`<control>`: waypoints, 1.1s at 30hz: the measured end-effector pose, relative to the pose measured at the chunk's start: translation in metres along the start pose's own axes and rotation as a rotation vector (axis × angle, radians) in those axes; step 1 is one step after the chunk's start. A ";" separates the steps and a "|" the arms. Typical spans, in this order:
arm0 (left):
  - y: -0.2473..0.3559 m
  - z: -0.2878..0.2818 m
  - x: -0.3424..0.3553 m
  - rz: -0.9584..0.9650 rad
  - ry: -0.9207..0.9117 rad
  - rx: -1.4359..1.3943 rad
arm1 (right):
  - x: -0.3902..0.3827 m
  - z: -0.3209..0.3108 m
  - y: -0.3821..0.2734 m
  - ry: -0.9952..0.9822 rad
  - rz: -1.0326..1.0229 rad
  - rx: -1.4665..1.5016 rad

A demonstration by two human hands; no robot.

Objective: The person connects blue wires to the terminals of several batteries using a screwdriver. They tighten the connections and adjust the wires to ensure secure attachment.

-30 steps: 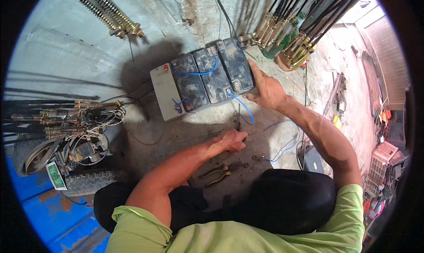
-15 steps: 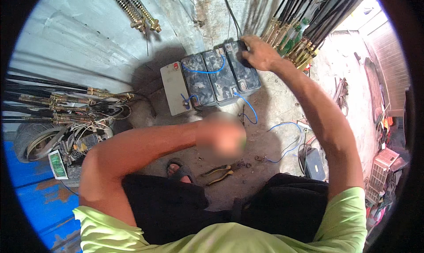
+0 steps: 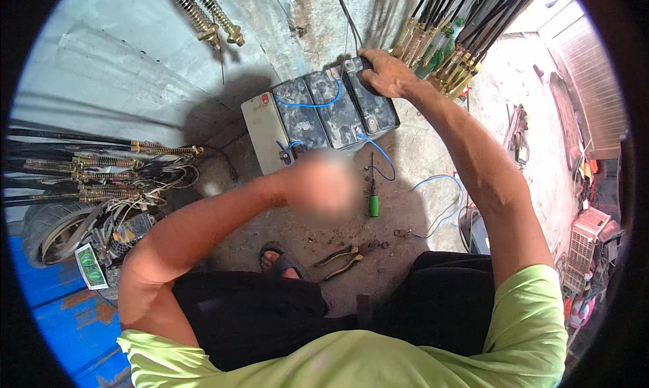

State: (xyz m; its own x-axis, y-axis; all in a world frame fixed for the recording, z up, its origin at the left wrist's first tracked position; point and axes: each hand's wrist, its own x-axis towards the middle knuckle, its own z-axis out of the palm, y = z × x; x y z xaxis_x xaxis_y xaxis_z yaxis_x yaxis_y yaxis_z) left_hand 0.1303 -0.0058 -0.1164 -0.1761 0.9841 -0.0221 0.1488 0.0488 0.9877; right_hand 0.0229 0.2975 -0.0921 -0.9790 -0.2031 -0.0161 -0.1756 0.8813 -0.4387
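A row of batteries stands against the wall: a grey battery (image 3: 260,127) on the left, then black batteries (image 3: 297,110). My right hand (image 3: 389,75) grips the far end of the rightmost black battery (image 3: 372,104), thumb on top and fingers around the edge. A blue wire (image 3: 314,106) links tops of two batteries; another blue wire (image 3: 385,158) hangs off the near side. My left hand (image 3: 324,188) is just in front of the row, blurred, so its fingers and anything in them are hidden. Right of it on the floor lies a green-handled screwdriver (image 3: 374,204).
Open pliers (image 3: 343,261) lie near my sandalled foot (image 3: 277,261). A loose blue wire (image 3: 436,178) curls on the floor. Cables with springs (image 3: 101,175) jut from the left, near a wheel (image 3: 64,236); more cables (image 3: 426,46) stand back right. A crate (image 3: 585,253) sits far right.
My left hand has moved up and left toward the batteries, uncovering the screwdriver's green handle. My right hand stays at the rightmost battery's far end, and the view has shifted slightly.
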 end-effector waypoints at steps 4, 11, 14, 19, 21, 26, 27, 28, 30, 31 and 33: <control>0.006 -0.027 0.005 -0.028 0.002 -0.235 | -0.002 -0.007 -0.011 -0.008 0.005 0.033; 0.017 -0.025 0.005 -0.218 0.066 -0.366 | -0.001 -0.007 -0.011 -0.087 -0.039 -0.014; 0.016 -0.018 0.003 -0.384 0.157 -0.613 | -0.001 -0.007 -0.012 -0.016 -0.055 0.000; 0.009 -0.019 0.011 -0.207 0.087 -0.197 | -0.005 0.002 -0.010 -0.046 0.040 0.084; 0.004 -0.022 0.021 0.041 0.058 0.044 | -0.009 0.014 0.002 0.038 -0.013 0.149; 0.007 -0.031 0.031 -0.026 0.046 0.078 | -0.044 0.025 0.025 0.162 0.087 0.328; 0.010 -0.030 0.028 -0.085 0.073 0.040 | -0.056 0.026 0.031 0.111 0.149 0.341; 0.012 -0.030 0.027 -0.139 0.099 0.002 | -0.071 0.024 0.039 0.061 0.214 0.349; 0.009 -0.037 0.025 0.085 0.110 0.451 | -0.113 0.040 0.047 -0.108 0.258 0.431; 0.014 -0.038 0.027 0.204 0.107 0.622 | -0.136 0.042 0.045 -0.299 0.254 0.587; 0.054 -0.023 0.038 -0.351 0.132 -0.084 | -0.180 0.060 0.054 -0.421 0.054 0.342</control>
State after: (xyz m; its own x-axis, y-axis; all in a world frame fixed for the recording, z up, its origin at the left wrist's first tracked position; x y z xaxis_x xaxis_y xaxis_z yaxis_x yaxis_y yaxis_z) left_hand 0.1093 0.0301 -0.0607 -0.3266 0.8792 -0.3470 -0.0226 0.3597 0.9328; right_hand 0.1956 0.3556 -0.1671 -0.8472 -0.3770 -0.3744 -0.0140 0.7204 -0.6935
